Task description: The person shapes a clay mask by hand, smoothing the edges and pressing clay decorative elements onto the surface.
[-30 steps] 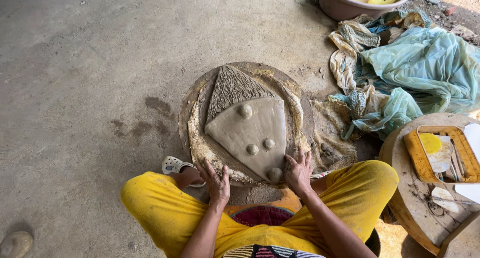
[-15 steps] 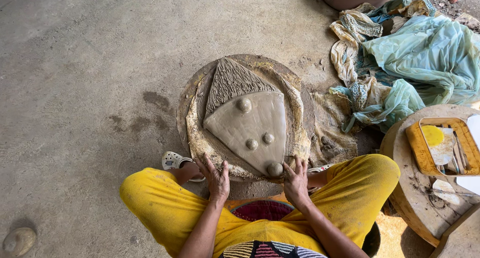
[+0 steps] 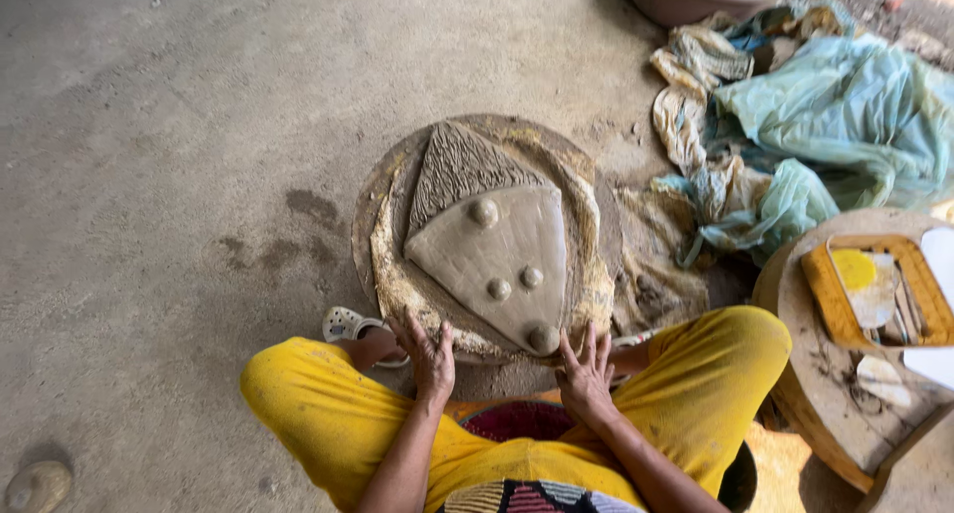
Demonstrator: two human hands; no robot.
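Centrally, one triangular clay slab (image 3: 492, 245) — four round knobs on its smooth part, a combed tip above — lies on one round board (image 3: 370, 215) on the concrete floor (image 3: 169, 125), just ahead of the person's knees. Both the left hand (image 3: 427, 352) and right hand (image 3: 584, 369) rest at the board's near rim, fingers spread and grasping nothing. Since a second ago the right hand has slid back off the slab — bare floor lies left, crumpled plastic sheets (image 3: 835, 115) and a wooden stool (image 3: 825, 394) crowd the right.

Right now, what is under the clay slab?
The clay slab lies on a stained yellowish cloth, spread over a round board on the concrete floor. Cloth and board show only around its edges; what is beneath its middle is covered.
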